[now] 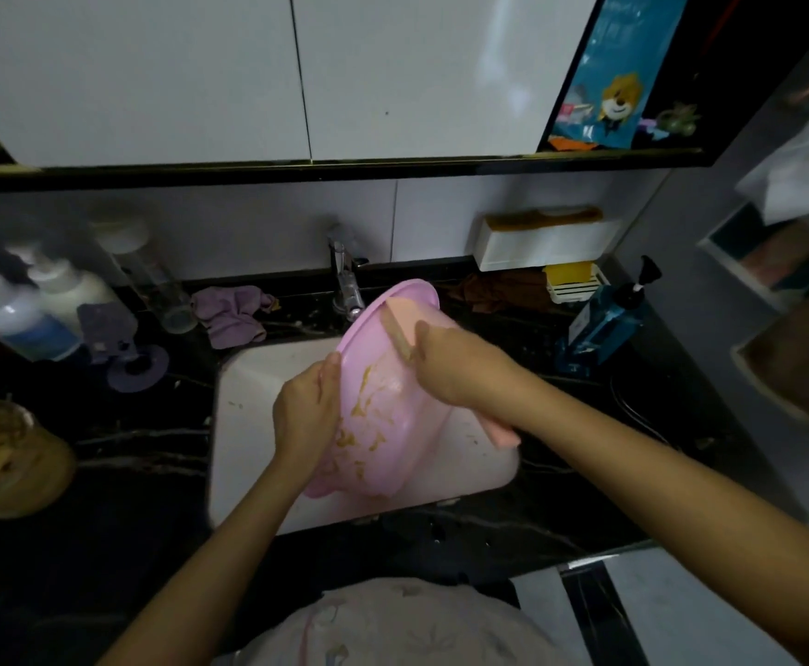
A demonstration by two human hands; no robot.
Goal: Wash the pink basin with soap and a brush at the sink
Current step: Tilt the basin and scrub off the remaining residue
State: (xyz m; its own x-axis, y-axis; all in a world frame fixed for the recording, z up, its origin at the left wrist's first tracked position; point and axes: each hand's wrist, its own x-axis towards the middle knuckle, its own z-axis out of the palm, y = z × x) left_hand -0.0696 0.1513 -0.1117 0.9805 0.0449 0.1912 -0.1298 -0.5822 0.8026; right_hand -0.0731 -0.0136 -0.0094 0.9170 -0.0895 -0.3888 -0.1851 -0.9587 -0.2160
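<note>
Round pink plastic basin is tilted on edge over the white rectangular sink, just below the chrome faucet. Left hand is closed on the basin's near rim, thumb over the lip. Right hand is wrapped around a peach-coloured brush inside the bowl; its handle end pokes out past the wrist. Yellow-brown smears streak the interior. Looks light and thin-walled, likely flexes; wet plastic will be slippery, so grip the rolled rim.
</note>
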